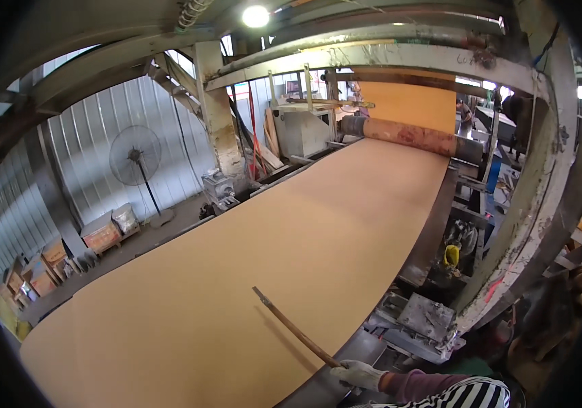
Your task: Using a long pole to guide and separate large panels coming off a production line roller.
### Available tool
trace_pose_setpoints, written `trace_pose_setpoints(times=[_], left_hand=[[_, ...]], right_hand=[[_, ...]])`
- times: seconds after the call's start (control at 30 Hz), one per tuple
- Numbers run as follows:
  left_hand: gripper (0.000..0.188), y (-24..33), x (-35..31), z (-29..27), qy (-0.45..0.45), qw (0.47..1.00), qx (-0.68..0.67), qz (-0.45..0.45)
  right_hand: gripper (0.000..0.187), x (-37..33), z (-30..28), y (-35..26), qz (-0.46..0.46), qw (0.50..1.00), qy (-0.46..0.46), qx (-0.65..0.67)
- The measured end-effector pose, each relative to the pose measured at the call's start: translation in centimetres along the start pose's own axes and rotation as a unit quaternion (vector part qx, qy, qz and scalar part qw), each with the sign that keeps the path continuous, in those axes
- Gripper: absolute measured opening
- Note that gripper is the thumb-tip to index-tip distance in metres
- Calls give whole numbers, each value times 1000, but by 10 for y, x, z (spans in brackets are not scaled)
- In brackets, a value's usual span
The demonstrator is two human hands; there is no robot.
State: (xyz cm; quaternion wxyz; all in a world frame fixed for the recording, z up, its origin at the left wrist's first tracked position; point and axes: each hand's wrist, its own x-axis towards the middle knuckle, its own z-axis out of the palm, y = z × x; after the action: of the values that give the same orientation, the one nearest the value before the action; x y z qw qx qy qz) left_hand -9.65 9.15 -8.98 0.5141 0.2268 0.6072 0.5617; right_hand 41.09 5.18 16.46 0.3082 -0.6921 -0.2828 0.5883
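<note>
In a whitish work glove, my right hand (360, 375) is closed round the lower end of a long, thin, slightly curved wooden stick (297, 332). The stick reaches up and to the left over a wide tan sheet (236, 272), on which its shadow falls. Whether its tip touches the sheet I cannot tell. The sheet stretches from the near left to a reddish-brown roller (406, 134) at the far end, where an orange-tan sheet (410, 102) hangs upright behind. My left hand is out of the picture.
A pale metal frame (508, 272) rises close on the right, its crossbeam (372, 58) spanning overhead. Beside the sheet's right edge sits a dirty metal bracket (423, 319). Along the left wall are a standing fan (136, 156) and cardboard boxes (102, 233). Another person (466, 117) is far right.
</note>
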Motion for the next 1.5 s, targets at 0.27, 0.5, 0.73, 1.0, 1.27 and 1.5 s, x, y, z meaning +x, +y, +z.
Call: trace_pose_setpoints(times=[0.27, 0.5, 0.73, 1.0, 1.27, 1.5], left_hand=[[40, 53, -24, 127, 44, 959, -146, -240], [37, 64, -17, 196, 80, 964, -114, -226], [35, 62, -9, 222, 147, 958, -106, -220], [33, 58, 17, 241, 213, 947, -94, -222], [32, 55, 29, 228, 268, 934, -86, -221], [31, 64, 10, 157, 280, 936, -99, -189]], right_hand=[[47, 90, -75, -14, -30, 995, -88, -35], [30, 145, -111, -50, -16, 977, -185, 107], [47, 208, -177, -117, -21, 983, -183, 21], [56, 422, -253, -190, -221, 924, 126, -286], [50, 633, -186, -365, -212, 825, 270, -449], [40, 553, -126, -406, -141, 907, 130, -375]])
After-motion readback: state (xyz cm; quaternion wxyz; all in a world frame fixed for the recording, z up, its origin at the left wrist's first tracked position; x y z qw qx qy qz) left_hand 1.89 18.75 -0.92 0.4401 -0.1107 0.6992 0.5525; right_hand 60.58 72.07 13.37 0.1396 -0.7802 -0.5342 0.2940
